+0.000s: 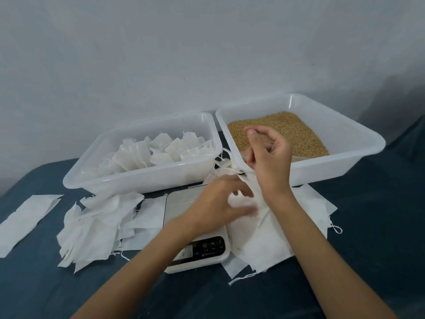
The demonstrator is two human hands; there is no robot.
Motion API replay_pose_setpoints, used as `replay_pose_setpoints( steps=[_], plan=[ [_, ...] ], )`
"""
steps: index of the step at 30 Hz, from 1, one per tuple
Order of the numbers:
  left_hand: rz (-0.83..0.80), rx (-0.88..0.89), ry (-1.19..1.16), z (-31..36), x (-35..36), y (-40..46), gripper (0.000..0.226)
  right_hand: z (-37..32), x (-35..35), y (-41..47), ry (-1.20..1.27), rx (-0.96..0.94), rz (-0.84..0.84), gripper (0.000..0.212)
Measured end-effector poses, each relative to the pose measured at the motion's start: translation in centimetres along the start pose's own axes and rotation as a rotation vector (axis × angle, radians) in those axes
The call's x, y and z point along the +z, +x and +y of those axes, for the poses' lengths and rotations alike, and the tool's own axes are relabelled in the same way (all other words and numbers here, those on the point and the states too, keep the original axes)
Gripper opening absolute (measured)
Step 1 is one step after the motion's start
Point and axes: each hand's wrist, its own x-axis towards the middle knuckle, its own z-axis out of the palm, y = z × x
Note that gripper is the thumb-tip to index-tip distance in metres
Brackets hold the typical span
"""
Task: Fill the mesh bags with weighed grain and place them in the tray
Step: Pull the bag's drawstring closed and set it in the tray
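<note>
A white mesh bag [241,200] stands on the digital scale [202,249] at the centre. My left hand [216,203] grips the bag's side; its fingers are blurred. My right hand [268,157] is above the bag with curled fingers, the lower ones gripping the bag's gathered top, thumb and forefinger raised over the grain. Loose drawstrings [222,158] hang between the trays. The right tray [345,163] holds brown grain [289,127]. The left tray [142,180] holds several white filled bags [161,153].
A heap of empty mesh bags [96,224] lies left of the scale, and a flat strip [25,219] lies further left. More flat bags [276,240] are spread under my right forearm. Everything rests on a dark blue surface [368,249] against a pale wall.
</note>
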Motion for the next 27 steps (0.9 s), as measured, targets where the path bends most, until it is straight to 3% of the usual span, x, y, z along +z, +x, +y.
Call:
replay_pose_setpoints(
  steps=[3, 6, 8, 11, 14, 16, 19, 21, 24, 27],
  plan=[
    [-0.236, -0.039, 0.101, 0.0, 1.2, 0.0, 0.056, -0.2, -0.2, 0.1, 0.039, 0.017, 0.003, 0.012],
    [-0.189, 0.026, 0.205, -0.2, 1.4, 0.1, 0.035, -0.2, -0.2, 0.1, 0.027, 0.01, -0.008, 0.012],
    [-0.049, 0.073, 0.162, -0.1, 1.3, -0.1, 0.017, -0.2, -0.2, 0.2, 0.018, 0.017, -0.004, 0.012],
    [0.285, -0.078, -0.107, -0.6, 0.3, -0.2, 0.021, -0.1, -0.1, 0.1, -0.009, -0.003, -0.037, 0.012],
    [0.549, -0.386, -0.582, -2.2, -0.8, -0.5, 0.018, 0.3, 0.6, -0.8, -0.121, -0.074, -0.162, 0.01],
    [0.623, -0.576, -0.927, -2.8, -1.3, -0.9, 0.017, 0.8, 1.3, -1.7, -0.25, -0.122, -0.257, 0.012],
    [0.642, -0.643, -1.284, -3.5, -1.2, -1.7, 0.029, 1.8, 2.1, -2.7, -0.441, -0.049, -0.387, 0.03],
    [0.681, -0.636, -1.406, -3.8, -1.4, -1.9, 0.031, 2.3, 2.4, -3.2, -0.551, 0.154, -0.473, 0.041],
    [0.701, -0.619, -1.419, -4.3, -1.6, -2.1, 0.029, 2.6, 2.5, -3.4, -0.458, 0.444, -0.541, 0.031],
    [0.664, -0.652, -1.252, -4.2, -1.9, -2.7, 0.02, 2.3, 2.0, -2.8, -0.299, 0.419, -0.474, 0.018]
  ],
)
